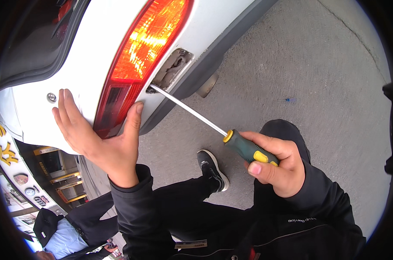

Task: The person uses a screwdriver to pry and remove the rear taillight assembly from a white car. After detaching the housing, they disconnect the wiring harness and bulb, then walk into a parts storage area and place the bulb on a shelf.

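Observation:
My right hand (276,162) is wrapped round the green and yellow handle of a long screwdriver (196,116). Its shaft runs up and left, and the tip sits at the lower edge of a rectangular opening (172,69) in the white car body. Dark, dirty material shows inside that opening. Beside it is the red and orange tail light (146,43), whose orange part shines brightly. My left hand (103,145) has its fingers stretched out around the lower end of the light, resting against the car (97,39). A round lock (51,97) sits near its fingertips.
A dark bumper strip (214,60) runs along the car, with an exhaust pipe (208,86) under it. A small blue-handled screwdriver (287,100) lies on the concrete ground (326,56). At the lower left stands another person (66,236) in a light blue shirt, near a shopfront sign (10,151).

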Available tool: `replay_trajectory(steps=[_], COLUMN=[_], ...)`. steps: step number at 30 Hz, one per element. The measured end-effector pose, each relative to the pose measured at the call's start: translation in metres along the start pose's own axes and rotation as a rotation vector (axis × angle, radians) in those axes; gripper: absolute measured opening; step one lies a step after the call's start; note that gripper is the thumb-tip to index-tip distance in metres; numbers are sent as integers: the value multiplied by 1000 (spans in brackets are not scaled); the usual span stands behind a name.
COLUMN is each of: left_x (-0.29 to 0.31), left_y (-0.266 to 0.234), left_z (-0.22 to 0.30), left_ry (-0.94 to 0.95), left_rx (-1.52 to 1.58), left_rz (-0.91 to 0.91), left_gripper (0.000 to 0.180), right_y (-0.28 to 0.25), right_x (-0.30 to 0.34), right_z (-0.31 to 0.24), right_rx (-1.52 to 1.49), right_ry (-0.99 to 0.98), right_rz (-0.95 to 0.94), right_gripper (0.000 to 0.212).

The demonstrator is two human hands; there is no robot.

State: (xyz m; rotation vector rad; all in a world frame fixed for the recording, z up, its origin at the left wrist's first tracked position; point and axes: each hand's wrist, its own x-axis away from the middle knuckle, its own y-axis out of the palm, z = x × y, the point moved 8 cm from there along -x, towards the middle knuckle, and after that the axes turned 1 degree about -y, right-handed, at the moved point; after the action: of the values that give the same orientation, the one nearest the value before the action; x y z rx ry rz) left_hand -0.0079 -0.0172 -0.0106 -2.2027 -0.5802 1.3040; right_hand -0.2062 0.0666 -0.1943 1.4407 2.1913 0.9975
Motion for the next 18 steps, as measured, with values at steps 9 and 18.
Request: replay_trajectory(steps=[9,18], left_x=[1,13], left_y=[1,-10], left_z=[-2,12], left_ry=[-24,-52], left_rx=[-13,128], left_rz=[-15,68], left_gripper=[109,83], right_y=[65,1], right_x=[-2,-8], right_z=[44,14], right_rx=[-47,248], right_ry=[-177,-360], right_rz=[49,153], right_gripper=[54,58])
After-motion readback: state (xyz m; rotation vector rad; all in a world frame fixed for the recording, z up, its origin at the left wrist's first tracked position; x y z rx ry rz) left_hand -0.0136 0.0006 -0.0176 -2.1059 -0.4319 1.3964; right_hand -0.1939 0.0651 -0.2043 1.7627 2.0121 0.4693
